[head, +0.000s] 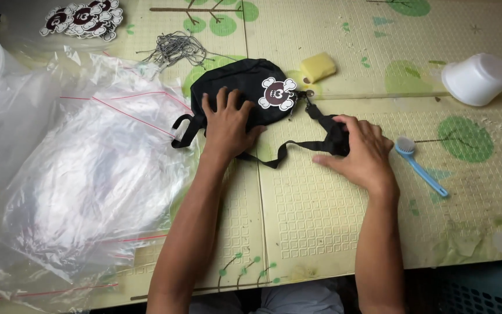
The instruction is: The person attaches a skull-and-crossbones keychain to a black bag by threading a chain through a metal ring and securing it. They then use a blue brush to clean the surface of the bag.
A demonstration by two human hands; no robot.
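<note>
L hand (226, 123) flat on black pouch (245, 87), R hand (360, 152) gripping strap (297, 145); pale foam mat (332, 221) w/ tree prints

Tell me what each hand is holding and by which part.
The left hand lies flat on the black pouch, pressing its body. The right hand grips the pouch's black strap at its bunched end.

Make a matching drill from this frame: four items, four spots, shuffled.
Items:
1. sponge
2. brush
3. bowl
4. bags

Spots:
A. tipped on its side, far right
B. heaped left of the pouch
C. just right of the right hand
D. beyond the pouch, near its patch

Pairs: 1-D, 2-C, 3-A, 4-B
</note>
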